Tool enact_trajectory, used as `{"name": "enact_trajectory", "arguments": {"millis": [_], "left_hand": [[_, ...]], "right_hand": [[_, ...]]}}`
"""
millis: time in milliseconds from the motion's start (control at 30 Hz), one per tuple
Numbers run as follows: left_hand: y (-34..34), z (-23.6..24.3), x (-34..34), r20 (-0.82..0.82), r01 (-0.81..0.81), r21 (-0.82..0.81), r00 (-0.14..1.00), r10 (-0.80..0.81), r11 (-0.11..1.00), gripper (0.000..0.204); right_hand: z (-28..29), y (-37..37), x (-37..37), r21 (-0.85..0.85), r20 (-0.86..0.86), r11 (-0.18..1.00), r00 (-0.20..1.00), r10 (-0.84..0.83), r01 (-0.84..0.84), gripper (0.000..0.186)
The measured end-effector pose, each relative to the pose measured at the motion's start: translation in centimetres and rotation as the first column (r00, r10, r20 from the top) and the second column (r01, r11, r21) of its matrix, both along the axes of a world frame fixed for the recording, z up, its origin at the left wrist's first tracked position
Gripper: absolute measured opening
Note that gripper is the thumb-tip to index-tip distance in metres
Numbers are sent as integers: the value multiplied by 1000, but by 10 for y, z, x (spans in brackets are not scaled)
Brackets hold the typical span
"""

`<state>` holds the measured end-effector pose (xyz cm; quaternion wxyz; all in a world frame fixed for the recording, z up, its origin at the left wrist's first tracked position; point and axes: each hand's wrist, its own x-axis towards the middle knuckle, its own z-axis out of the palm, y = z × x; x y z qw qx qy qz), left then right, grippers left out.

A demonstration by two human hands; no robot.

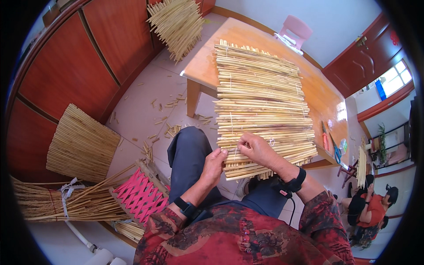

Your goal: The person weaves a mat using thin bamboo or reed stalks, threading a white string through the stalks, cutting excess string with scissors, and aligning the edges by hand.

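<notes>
Bright, sharp, fisheye-bent view.
Window (399, 76) blazes white toward 2 o'clock; table (327, 104) glares near 3; edges curve into black.

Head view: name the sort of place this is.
Probably a home room used as a workshop: red-brown wooden cabinets, an orange-brown wooden table bearing a tan-stalk mat, and short tan offcuts on pinkish tiles.

Beneath the reed mat (263, 106), the table's (203, 62) middle is hidden. Over its near part, the right hand (256, 149) conceals its own fingertips. Right of it, a small greenish item (343, 145) is indistinct.
</notes>
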<state>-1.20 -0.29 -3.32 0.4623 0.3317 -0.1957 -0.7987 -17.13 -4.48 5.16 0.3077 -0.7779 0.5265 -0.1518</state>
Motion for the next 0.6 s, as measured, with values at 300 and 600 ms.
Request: {"name": "enact_trajectory", "arguments": {"millis": [300, 600], "left_hand": [[2, -5, 0, 12, 19, -17, 1000, -19, 1000, 26], [2, -13, -8, 172, -28, -95, 984, 44, 995, 22]], "right_hand": [[-3, 9, 1, 307, 122, 950, 988, -95, 54, 21], [83, 5, 16, 725, 614, 676, 571, -545, -134, 14]]}}
